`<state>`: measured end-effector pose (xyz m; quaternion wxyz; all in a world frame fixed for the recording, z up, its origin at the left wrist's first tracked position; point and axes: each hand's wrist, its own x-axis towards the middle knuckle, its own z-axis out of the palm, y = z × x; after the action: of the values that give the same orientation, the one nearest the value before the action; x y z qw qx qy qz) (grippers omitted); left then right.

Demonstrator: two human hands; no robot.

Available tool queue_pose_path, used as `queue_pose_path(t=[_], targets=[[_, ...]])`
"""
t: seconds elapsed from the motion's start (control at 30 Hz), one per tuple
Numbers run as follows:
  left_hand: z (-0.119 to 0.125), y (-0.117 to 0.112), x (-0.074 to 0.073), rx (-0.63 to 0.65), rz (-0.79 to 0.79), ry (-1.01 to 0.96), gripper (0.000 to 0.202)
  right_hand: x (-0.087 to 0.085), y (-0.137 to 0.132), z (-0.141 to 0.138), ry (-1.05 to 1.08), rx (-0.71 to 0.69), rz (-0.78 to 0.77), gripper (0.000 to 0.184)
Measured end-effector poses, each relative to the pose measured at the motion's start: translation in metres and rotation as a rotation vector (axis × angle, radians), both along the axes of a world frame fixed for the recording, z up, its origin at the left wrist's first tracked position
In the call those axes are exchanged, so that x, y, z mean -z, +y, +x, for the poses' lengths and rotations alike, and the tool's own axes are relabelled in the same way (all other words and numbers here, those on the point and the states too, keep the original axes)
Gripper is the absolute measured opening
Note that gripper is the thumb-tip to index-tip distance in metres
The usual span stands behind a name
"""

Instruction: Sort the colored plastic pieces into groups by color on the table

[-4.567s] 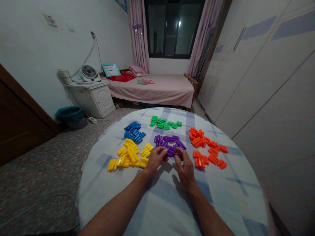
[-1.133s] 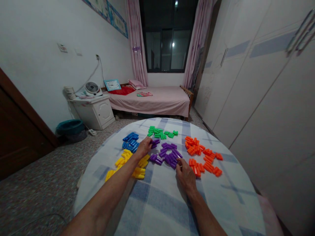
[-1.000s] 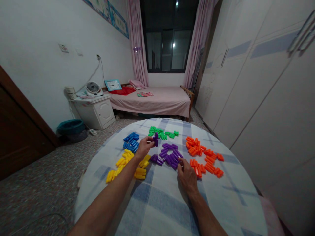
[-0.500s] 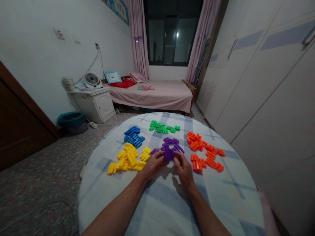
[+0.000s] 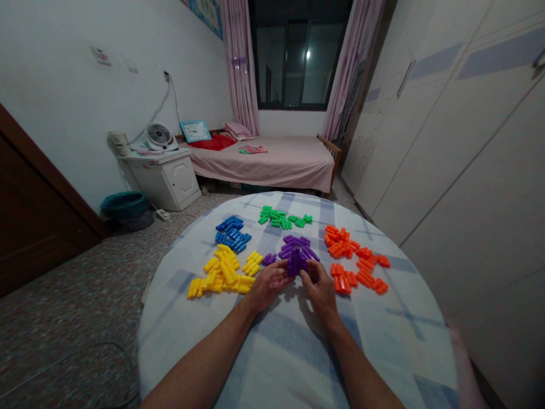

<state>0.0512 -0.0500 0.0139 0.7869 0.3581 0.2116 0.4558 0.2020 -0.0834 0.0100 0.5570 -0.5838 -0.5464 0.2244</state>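
Between my two hands, just over the near middle of the table, is a cluster of purple plastic building blocks [image 5: 297,262]. My left hand [image 5: 269,285] is closed on its left side, and my right hand [image 5: 318,286] pinches its right side with thumb and fingers. Parts of the fingertips are hidden behind the cluster. More purple blocks [image 5: 294,244] lie just beyond it, with a small purple piece [image 5: 269,259] by my left fingers. Yellow blocks [image 5: 227,271] are left of my left hand; orange blocks [image 5: 342,278] are right of my right hand.
Blue blocks [image 5: 232,234] and green blocks [image 5: 279,217] lie farther back on the round table [image 5: 293,363] with its checked cloth. Beyond stand a bed [image 5: 289,162], a white cabinet [image 5: 166,182] and a teal bin [image 5: 124,204]. A wardrobe [image 5: 460,170] rises on the right.
The purple cluster has turned and now looks wider and stepped. My right hand has closed in against its right side. The view has shifted slightly.
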Motion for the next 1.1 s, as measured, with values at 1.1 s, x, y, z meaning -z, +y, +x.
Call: queue_pose_path(t=[1.1], targets=[[-0.007,0.001,-0.005,0.099,-0.244,-0.119,0.023,-0.009,-0.008,-0.004,-0.106,-0.099,-0.019,0.029]])
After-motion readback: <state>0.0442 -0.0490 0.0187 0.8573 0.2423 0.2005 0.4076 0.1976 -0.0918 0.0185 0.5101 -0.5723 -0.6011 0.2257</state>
